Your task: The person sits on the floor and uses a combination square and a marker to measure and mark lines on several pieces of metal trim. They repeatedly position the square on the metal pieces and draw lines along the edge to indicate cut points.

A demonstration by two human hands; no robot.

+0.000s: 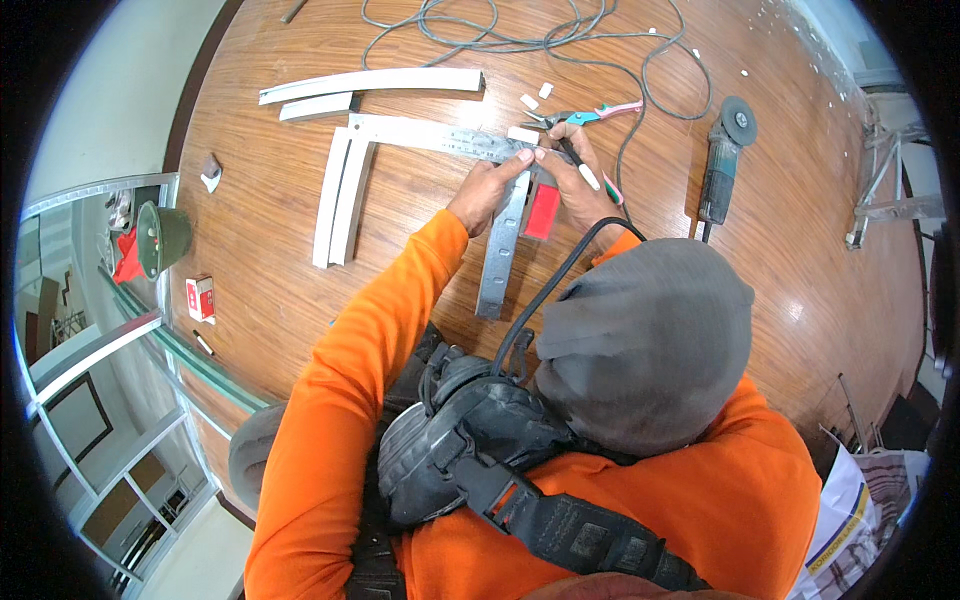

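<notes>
My left hand point(487, 190) grips a grey metal strip with slots point(497, 265) near its upper end, thumb pressed on top. That strip meets a long silver metal profile point(420, 136) at a corner between my hands. My right hand point(577, 185) is closed round a black-and-white marker point(583, 168), its thumb touching the same corner. Beside the slotted strip, under my right hand, lies a flat red piece point(541, 211). Tin snips point(585, 118) with teal and red handles rest just beyond my right hand. My fingertips under the metal are hidden.
White metal profiles point(375, 84) lie at the far left, and a pair stands lengthwise point(343, 200) nearer. An angle grinder point(722, 165) lies to the right. Loose black cable point(520, 42) coils at the back. A green bucket point(165, 240) and red-white box point(200, 298) sit left.
</notes>
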